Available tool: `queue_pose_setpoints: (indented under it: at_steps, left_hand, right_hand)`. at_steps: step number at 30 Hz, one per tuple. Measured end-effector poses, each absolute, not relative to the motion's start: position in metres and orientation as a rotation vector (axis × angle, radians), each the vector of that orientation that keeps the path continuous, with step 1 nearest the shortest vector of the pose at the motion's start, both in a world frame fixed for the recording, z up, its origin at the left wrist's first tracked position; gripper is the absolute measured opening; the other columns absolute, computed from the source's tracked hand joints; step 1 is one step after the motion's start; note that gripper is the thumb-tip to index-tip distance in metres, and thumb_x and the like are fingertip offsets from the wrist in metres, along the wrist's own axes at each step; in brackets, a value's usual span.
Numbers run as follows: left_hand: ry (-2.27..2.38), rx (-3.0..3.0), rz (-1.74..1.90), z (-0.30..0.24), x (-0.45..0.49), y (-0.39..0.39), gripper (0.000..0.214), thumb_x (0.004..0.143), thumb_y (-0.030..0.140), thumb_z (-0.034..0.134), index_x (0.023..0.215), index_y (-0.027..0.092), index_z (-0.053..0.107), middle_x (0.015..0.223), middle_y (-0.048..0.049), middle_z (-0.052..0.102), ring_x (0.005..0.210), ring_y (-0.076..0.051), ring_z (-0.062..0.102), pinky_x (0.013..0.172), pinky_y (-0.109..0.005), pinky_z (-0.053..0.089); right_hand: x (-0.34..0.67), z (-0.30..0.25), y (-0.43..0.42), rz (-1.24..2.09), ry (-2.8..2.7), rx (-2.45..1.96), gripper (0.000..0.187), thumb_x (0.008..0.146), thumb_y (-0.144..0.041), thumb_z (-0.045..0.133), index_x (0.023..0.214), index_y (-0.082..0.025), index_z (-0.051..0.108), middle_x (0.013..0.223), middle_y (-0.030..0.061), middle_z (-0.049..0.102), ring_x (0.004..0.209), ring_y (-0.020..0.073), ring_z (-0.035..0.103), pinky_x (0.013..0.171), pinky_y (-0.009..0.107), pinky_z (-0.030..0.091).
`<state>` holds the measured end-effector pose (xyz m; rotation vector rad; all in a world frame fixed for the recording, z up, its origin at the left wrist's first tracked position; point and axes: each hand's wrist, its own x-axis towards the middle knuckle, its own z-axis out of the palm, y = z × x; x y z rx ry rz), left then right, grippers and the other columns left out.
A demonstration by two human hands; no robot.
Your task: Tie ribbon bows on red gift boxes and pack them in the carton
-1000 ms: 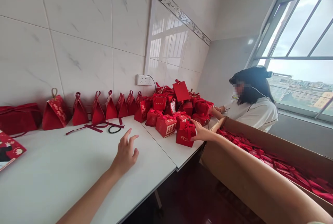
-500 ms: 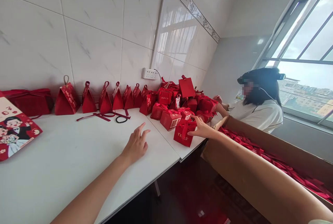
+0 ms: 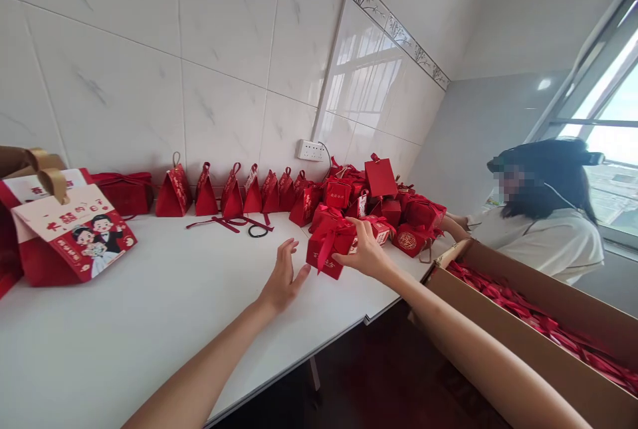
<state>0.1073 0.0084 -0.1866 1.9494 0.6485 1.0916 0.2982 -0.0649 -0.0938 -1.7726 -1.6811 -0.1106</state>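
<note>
My right hand (image 3: pixel 365 251) grips a small red gift box with a ribbon bow (image 3: pixel 326 250), holding it just above the white table (image 3: pixel 149 323). My left hand (image 3: pixel 283 279) is open with fingers stretched, close to the box's left side, not touching it as far as I can see. Behind the box lies a heap of similar red gift boxes (image 3: pixel 383 206). A row of red triangular pouches (image 3: pixel 234 193) stands along the tiled wall.
Red gift bags with a cartoon couple (image 3: pixel 74 236) stand at the left. Loose red ribbon and a black hair tie (image 3: pixel 258 231) lie near the pouches. An open cardboard carton (image 3: pixel 548 329) full of red items sits at the right. Another person (image 3: pixel 543 216) sits beyond it.
My right hand has carried the red box leftward, away from the heap and toward my left hand. The view has swung left, bringing the gift bags into sight.
</note>
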Motion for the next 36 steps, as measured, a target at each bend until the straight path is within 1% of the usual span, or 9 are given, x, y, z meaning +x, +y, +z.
queue_pose_setpoints:
  at_steps: [7, 12, 14, 18, 20, 24, 28, 31, 36]
  left_hand:
    - [0.794, 1.531, 1.284, -0.176, 0.072, 0.016, 0.063, 0.084, 0.057, 0.040, 0.135, 0.025, 0.023, 0.147, -0.0118, 0.020, 0.135, -0.029, 0.026, 0.105, -0.048, 0.033]
    - [0.932, 1.352, 1.390, -0.167, 0.059, 0.031, 0.048, 0.086, 0.051, 0.041, 0.123, 0.021, 0.042, 0.133, -0.0123, 0.041, 0.123, -0.027, 0.043, 0.099, -0.043, 0.039]
    - [1.011, 1.371, 1.415, -0.166, 0.057, 0.035, 0.041, 0.085, 0.047, 0.044, 0.116, 0.021, 0.047, 0.127, -0.0113, 0.046, 0.118, -0.025, 0.046, 0.097, -0.041, 0.040]
    - [1.082, 1.349, 1.449, -0.164, 0.057, 0.039, 0.027, 0.085, 0.039, 0.044, 0.103, 0.020, 0.053, 0.112, -0.0081, 0.056, 0.105, -0.022, 0.053, 0.091, -0.036, 0.043]
    - [1.067, 1.366, 1.453, -0.163, 0.058, 0.039, 0.025, 0.085, 0.041, 0.045, 0.095, 0.020, 0.055, 0.104, -0.0063, 0.059, 0.100, -0.021, 0.054, 0.089, -0.035, 0.043]
    - [1.099, 1.368, 1.439, -0.160, 0.057, 0.038, 0.029, 0.084, 0.047, 0.046, 0.084, 0.019, 0.055, 0.097, -0.0053, 0.059, 0.095, -0.020, 0.054, 0.086, -0.034, 0.043]
    - [1.179, 1.187, 1.586, -0.155, 0.052, 0.040, 0.028, 0.081, 0.046, 0.053, 0.091, 0.021, 0.043, 0.099, -0.0051, 0.055, 0.092, -0.017, 0.055, 0.080, -0.032, 0.046]
    - [1.213, 1.125, 1.639, -0.153, 0.050, 0.044, 0.037, 0.079, 0.042, 0.058, 0.102, 0.023, 0.037, 0.106, -0.0056, 0.051, 0.099, -0.017, 0.054, 0.084, -0.032, 0.046]
    - [1.172, 1.250, 1.492, -0.154, 0.054, 0.044, 0.027, 0.080, 0.043, 0.055, 0.093, 0.020, 0.049, 0.098, -0.0052, 0.058, 0.096, -0.018, 0.057, 0.084, -0.032, 0.046]
  right_hand:
    - [0.218, -0.135, -0.005, -0.025, -1.389, -1.559, 0.076, 0.056, -0.040, 0.074, 0.119, -0.021, 0.034, 0.112, 0.0119, 0.039, 0.109, 0.0313, 0.045, 0.087, 0.049, 0.047]
    - [0.172, -0.164, 0.008, 0.098, -1.552, -1.424, 0.076, 0.061, -0.043, 0.072, 0.121, -0.019, 0.032, 0.116, 0.0151, 0.042, 0.114, 0.0320, 0.041, 0.092, 0.051, 0.043]
    - [0.171, -0.169, 0.004, 0.164, -1.605, -1.356, 0.071, 0.068, -0.045, 0.066, 0.123, -0.019, 0.031, 0.115, 0.0144, 0.045, 0.109, 0.0296, 0.046, 0.089, 0.049, 0.044]
    - [0.194, -0.166, 0.004, 0.417, -1.464, -1.326, 0.059, 0.079, -0.053, 0.049, 0.124, -0.020, 0.030, 0.101, 0.0084, 0.051, 0.083, 0.0203, 0.057, 0.077, 0.040, 0.049]
    - [0.207, -0.160, 0.012, 0.529, -1.318, -1.359, 0.052, 0.082, -0.057, 0.041, 0.118, -0.020, 0.036, 0.100, 0.0077, 0.052, 0.083, 0.0202, 0.058, 0.074, 0.037, 0.049]
    - [0.216, -0.153, 0.035, 0.691, -1.180, -1.371, 0.046, 0.083, -0.063, 0.034, 0.093, -0.021, 0.048, 0.101, 0.0092, 0.056, 0.090, 0.0230, 0.059, 0.070, 0.035, 0.051]
    - [0.208, -0.161, 0.040, 0.726, -1.149, -1.293, 0.044, 0.084, -0.064, 0.031, 0.083, -0.022, 0.045, 0.096, 0.0067, 0.057, 0.089, 0.0211, 0.058, 0.073, 0.034, 0.051]
    - [0.205, -0.168, 0.034, 0.693, -1.212, -1.274, 0.044, 0.083, -0.064, 0.037, 0.076, -0.021, 0.045, 0.088, 0.0048, 0.055, 0.087, 0.0206, 0.055, 0.076, 0.036, 0.050]
    - [0.210, -0.168, 0.029, 0.760, -1.212, -1.261, 0.049, 0.083, -0.064, 0.037, 0.070, -0.019, 0.052, 0.092, 0.0068, 0.054, 0.088, 0.0211, 0.054, 0.079, 0.038, 0.049]
